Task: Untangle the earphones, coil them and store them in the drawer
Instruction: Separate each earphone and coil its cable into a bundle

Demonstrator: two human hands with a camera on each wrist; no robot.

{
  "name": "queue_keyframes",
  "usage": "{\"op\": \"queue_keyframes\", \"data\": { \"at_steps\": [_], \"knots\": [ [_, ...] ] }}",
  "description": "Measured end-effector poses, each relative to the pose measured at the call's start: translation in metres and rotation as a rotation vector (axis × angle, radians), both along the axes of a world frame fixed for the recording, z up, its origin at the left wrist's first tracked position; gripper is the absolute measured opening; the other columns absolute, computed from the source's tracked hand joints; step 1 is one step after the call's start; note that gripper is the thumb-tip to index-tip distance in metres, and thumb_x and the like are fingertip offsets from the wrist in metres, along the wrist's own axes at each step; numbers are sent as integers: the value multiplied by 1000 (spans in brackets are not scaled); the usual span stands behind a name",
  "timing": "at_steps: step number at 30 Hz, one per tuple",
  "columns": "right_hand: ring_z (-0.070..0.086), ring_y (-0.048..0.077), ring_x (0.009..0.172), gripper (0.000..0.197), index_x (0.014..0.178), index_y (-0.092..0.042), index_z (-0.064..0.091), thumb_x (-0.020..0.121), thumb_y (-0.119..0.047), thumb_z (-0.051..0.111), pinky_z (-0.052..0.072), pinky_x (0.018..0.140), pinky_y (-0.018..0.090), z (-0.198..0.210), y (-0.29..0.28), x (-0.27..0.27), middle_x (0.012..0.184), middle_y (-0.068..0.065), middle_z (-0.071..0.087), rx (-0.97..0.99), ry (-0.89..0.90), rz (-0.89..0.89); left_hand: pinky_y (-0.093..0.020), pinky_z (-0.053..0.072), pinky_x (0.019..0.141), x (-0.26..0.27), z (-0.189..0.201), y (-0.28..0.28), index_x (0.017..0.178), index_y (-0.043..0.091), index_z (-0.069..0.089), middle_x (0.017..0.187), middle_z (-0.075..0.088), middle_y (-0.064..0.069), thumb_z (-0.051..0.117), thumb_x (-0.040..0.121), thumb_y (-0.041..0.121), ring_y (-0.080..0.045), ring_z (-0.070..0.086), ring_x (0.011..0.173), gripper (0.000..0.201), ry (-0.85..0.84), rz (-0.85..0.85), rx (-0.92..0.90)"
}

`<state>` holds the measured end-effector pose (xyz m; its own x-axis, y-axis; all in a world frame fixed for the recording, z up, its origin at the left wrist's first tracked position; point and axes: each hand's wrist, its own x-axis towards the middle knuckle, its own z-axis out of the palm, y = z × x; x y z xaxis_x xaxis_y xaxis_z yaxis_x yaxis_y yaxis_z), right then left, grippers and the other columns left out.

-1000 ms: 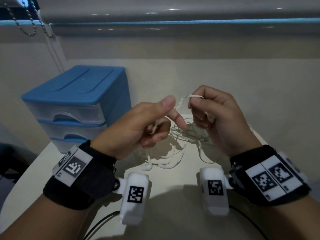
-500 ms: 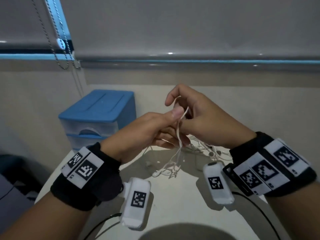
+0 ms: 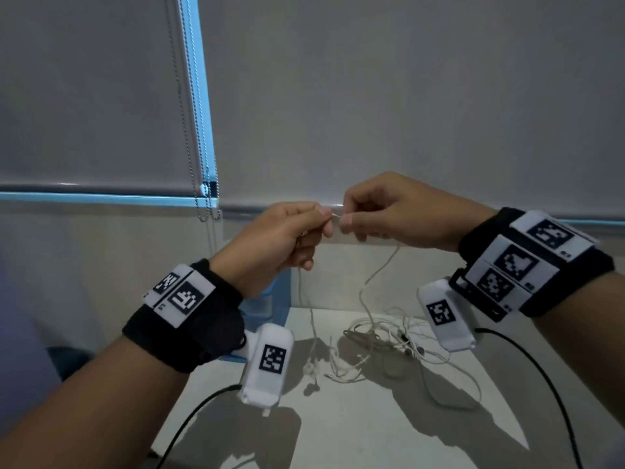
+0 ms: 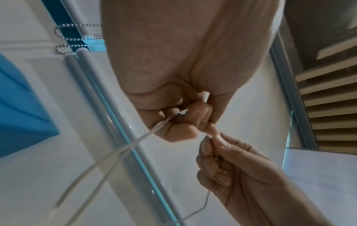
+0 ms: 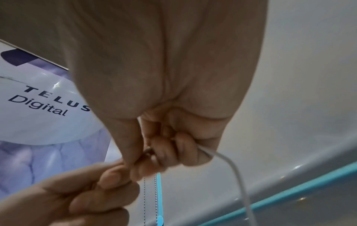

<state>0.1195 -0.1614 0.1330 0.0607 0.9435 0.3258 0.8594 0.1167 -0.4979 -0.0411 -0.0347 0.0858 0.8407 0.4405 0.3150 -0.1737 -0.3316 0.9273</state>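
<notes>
The white earphones lie partly as a tangle on the pale table, with an earbud at the left end. Both hands are raised above it. My left hand pinches the cable between thumb and fingers, and strands run down out of its curled fist. My right hand pinches the same cable a short way to the right; one strand leaves its fist and drops to the tangle. The blue drawer unit shows only as a sliver behind my left wrist.
Bead chains of the roller blind hang at the back left, close to the left hand. Black camera leads trail over the table's front on both sides. The wall and window sill stand right behind the table.
Both hands have lifted higher and drawn a short stretch of cable taut between them. More cable has come up off the table. The view has tilted up, hiding most of the drawer unit.
</notes>
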Motion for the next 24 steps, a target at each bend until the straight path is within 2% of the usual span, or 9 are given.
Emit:
{"op": "queue_keyframes", "data": {
  "at_steps": [2, 4, 6, 9, 12, 16, 18, 20, 24],
  "knots": [
    [45, 12, 61, 22, 85, -7, 72, 98, -23, 65, 36, 60, 25, 9, -2, -2, 66, 4, 57, 91, -49, -1, -23, 45, 53, -8, 13, -2, 81, 11, 61, 60, 38, 2, 49, 106, 23, -13, 34, 49, 30, -23, -20, -5],
    [47, 27, 66, 21, 83, -10, 73, 98, -24, 67, 38, 65, 33, 18, -4, -1, 74, 20, 60, 183, -68, -2, -25, 49, 58, -15, 22, -5, 82, 10, 61, 61, 43, 0, 47, 107, 20, -13, 40, 50, 30, -38, -57, -7],
    [49, 34, 67, 21, 81, -13, 73, 97, -26, 68, 40, 65, 37, 25, -5, 3, 77, 24, 62, 265, -81, -42, -29, 51, 66, -20, 24, -8, 81, 10, 59, 60, 45, -1, 45, 107, 19, -14, 43, 51, 31, -48, -84, -13],
    [41, 14, 57, 26, 76, -15, 73, 95, -33, 71, 36, 61, 29, 32, -8, 16, 60, 3, 52, 354, -64, -158, -39, 48, 83, -25, 21, -8, 79, 9, 58, 58, 44, -1, 42, 107, 16, -15, 46, 51, 33, -65, -107, -30],
    [36, 9, 53, 27, 76, -17, 74, 95, -35, 70, 34, 57, 26, 34, -14, 25, 56, -7, 46, 359, -36, -210, -51, 47, 97, -25, 18, -6, 87, 6, 63, 62, 52, -5, 39, 107, 18, -20, 54, 55, 34, -42, -101, -47],
    [40, 6, 56, 22, 84, -16, 76, 99, -28, 65, 35, 56, 19, 36, -18, 8, 58, -12, 49, 168, -115, -67, -36, 56, 85, -16, 23, -12, 118, 1, 65, 81, 67, -14, 44, 105, 40, -28, 68, 74, 47, 12, -114, -57],
    [47, 11, 61, 23, 84, -14, 74, 100, -26, 63, 39, 61, 25, 38, -15, -2, 63, -2, 58, 81, -170, -2, -33, 57, 82, -10, 24, -18, 114, 1, 65, 81, 67, -13, 45, 106, 37, -27, 69, 76, 42, 8, -114, 2],
    [53, 27, 69, 22, 83, -16, 73, 99, -27, 63, 44, 68, 39, 40, -13, -5, 73, 12, 63, 84, -227, 3, -32, 57, 82, -6, 22, -22, 102, 2, 64, 76, 65, -11, 45, 108, 30, -25, 69, 74, 34, -22, -101, 33],
    [43, 7, 57, 21, 78, -21, 71, 98, -27, 65, 37, 60, 26, 49, -14, 6, 61, -4, 52, 217, -304, -122, -29, 57, 84, -6, 18, -22, 89, 6, 60, 77, 68, -12, 40, 110, 22, -25, 72, 77, 33, -62, -75, 37]
  ]
}}
